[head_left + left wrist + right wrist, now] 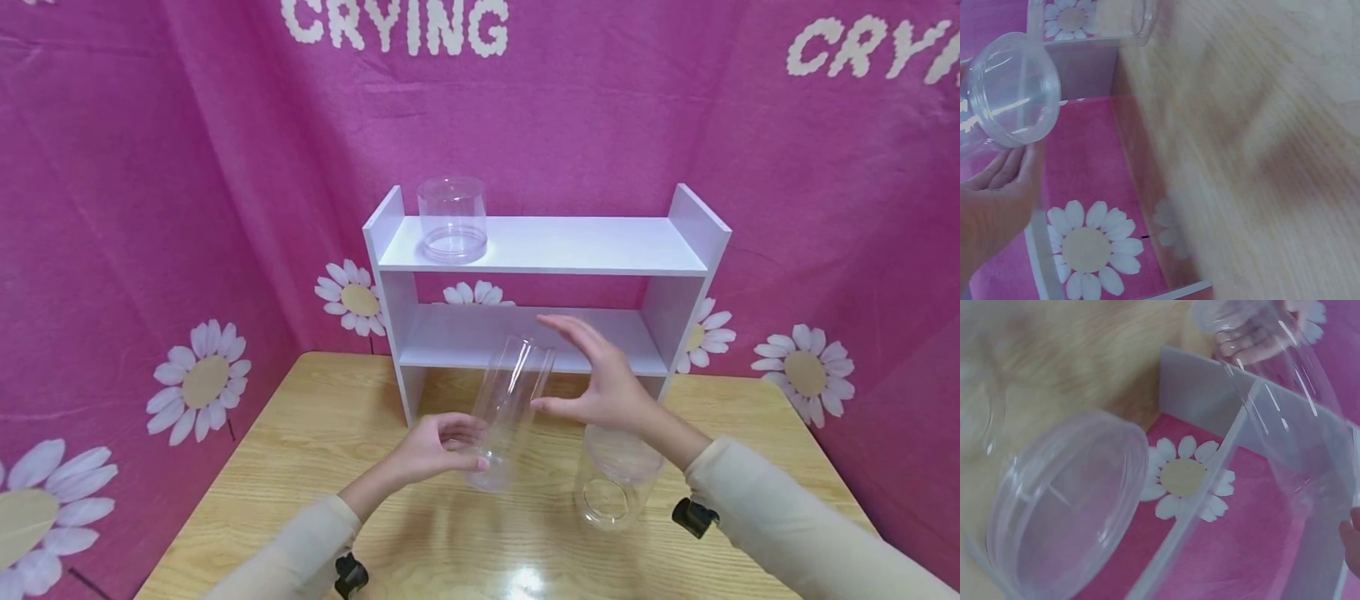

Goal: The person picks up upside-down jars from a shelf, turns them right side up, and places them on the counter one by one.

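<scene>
Grips the tall jar (513, 392) near its lower end with the left of the two hands, the left hand (438, 450), with the thumb in front and the fingers curled behind the clear wall. Tilts it above the table (300, 467), in front of the white shelf (585, 242), with the upper end leaning toward 1 o'clock in the head view. Holds the right hand (600, 379) spread between 2 and 3 o'clock from the tall jar, with fingers and thumb wide apart. Has that thumb's tip just beside the clear wall; cannot tell whether touching. Shows, at 4 o'clock from the tall jar, a wide jar (618, 492) upright on the table, partly under the right wrist, with a pinkish round top. Shows, at 11 o'clock, a third jar (452, 212) upright on the shelf's upper board, near its 9 o'clock end. Wears pale sleeves (795, 508), entering at 4 and 7 o'clock, with a small black device (693, 517) below each wrist. Reveals behind the shelf a pink cloth (240, 167) with white daisies (202, 383) and, just short of 12 o'clock, the lettering CRYING (413, 27), repeated but cut off at 2 o'clock.
</scene>
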{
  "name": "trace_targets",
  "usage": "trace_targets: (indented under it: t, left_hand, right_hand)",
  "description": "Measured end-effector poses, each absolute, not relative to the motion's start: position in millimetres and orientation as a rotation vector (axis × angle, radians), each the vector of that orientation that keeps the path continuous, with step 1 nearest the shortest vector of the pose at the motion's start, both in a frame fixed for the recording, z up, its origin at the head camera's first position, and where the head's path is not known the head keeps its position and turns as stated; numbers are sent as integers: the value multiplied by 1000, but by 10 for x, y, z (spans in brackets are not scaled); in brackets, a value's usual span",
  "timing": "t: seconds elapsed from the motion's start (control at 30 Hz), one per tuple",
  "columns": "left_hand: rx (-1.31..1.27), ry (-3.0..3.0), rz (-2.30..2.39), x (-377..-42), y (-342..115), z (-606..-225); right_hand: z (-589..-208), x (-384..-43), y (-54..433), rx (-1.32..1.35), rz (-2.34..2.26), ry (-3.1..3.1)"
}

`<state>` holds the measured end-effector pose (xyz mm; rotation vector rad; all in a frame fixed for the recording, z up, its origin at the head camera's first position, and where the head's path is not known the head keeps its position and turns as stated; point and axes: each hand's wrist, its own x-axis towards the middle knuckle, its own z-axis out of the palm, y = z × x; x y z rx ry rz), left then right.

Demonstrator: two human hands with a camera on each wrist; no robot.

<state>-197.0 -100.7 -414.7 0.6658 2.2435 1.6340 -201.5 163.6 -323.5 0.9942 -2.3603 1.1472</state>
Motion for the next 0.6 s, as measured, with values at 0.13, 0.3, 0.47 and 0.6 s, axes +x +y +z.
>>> trace_targets:
  t: [0.13,0.3,0.47,0.6]
  left_hand:
    - [603,2294,1551,-1970,-1025,-4056]
    - [546,2337,1447,-1959,-1004,-3926]
    - [514,2383,1343,-1932,-953,-3840]
    - [497,2410,1286,-1903,-929,-3806]
  right_hand:
    - [-3273,-1969,1563,1242,681,-2319]
    - [-3384,-1935,1484,1469,101,-2179]
    - [-3494,-1883,1422,1539,-228,-2107]
    - [-3550,-1849,1369,1526,-337,-2029]
